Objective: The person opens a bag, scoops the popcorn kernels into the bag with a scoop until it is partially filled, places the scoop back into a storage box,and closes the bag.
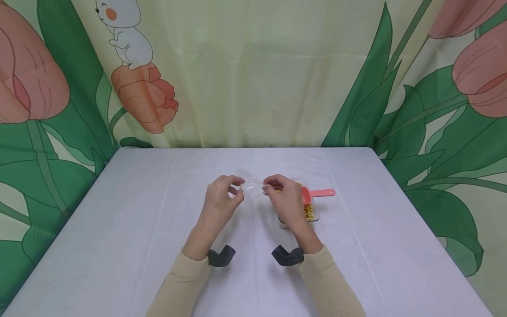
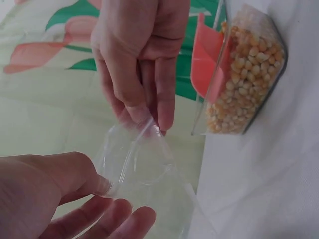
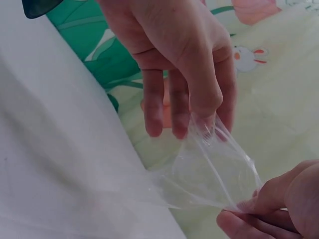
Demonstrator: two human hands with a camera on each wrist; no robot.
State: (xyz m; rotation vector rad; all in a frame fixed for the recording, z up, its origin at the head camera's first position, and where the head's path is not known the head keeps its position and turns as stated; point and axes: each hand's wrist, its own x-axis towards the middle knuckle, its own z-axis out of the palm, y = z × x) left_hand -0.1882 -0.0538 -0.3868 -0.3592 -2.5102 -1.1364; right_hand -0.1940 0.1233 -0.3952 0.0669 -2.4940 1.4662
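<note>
A clear plastic bag (image 1: 252,186) is stretched between both hands above the white table. My left hand (image 1: 222,192) pinches one side of its edge between thumb and forefinger, other fingers loosely bent. Opposite it, my right hand (image 1: 286,193) pinches the other side of the bag with thumb and fingertips. In the left wrist view the bag (image 2: 144,164) hangs thin and see-through, with nothing inside. Partly behind the right hand stands a clear container of corn kernels (image 2: 249,69), a pink scoop (image 1: 322,193) lying in it with its handle over the rim.
A white cloth covers the table (image 1: 99,246). Behind it hangs a curtain (image 1: 253,88) printed with tulips, leaves and a rabbit on a carrot. Dark wrist mounts (image 1: 222,256) sit on both wrists, beside the beige sleeves (image 1: 182,281).
</note>
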